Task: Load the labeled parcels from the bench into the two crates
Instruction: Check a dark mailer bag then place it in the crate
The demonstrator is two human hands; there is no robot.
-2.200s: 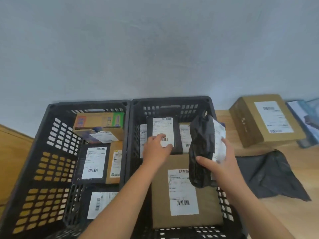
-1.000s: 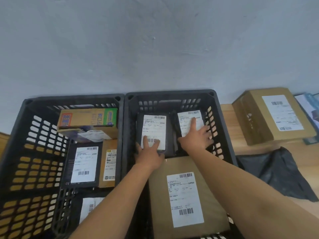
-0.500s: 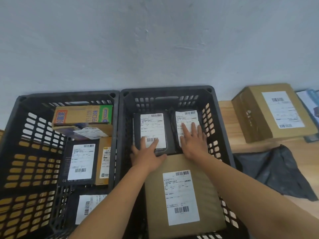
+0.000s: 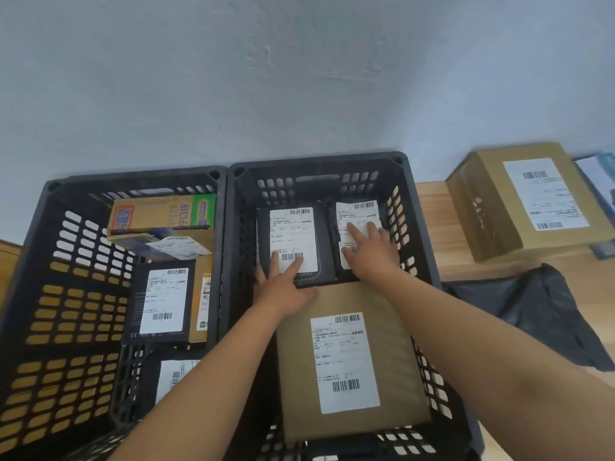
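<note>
Both our hands are down in the right crate (image 4: 319,159), and neither grip is closed on anything. The left hand (image 4: 283,291) lies flat, fingers spread over the near end of the black boxed parcel (image 4: 296,227). The right hand (image 4: 369,257) presses open-fingered on the soft black bag parcel (image 4: 357,211) just beside it, against the crate's right wall. These two fill the far end, and a flat tan parcel (image 4: 346,361) covers the near end. The left crate (image 4: 133,176) already holds several labeled parcels. On the bench (image 4: 429,211) to the right, a brown carton (image 4: 529,201) and a limp black bag (image 4: 539,311) lie outside the crates.

The bag parcel worries us most. It is soft and may spring up once we lift off, riding over its neighbour. Pressing harder could crumple its label, which already looks creased. The carton looks bulky, and the right crate's floor is covered, so we would have to stack it. There it could tilt on an uneven layer or stand proud of the rim. We cannot see a label on the limp bag.
</note>
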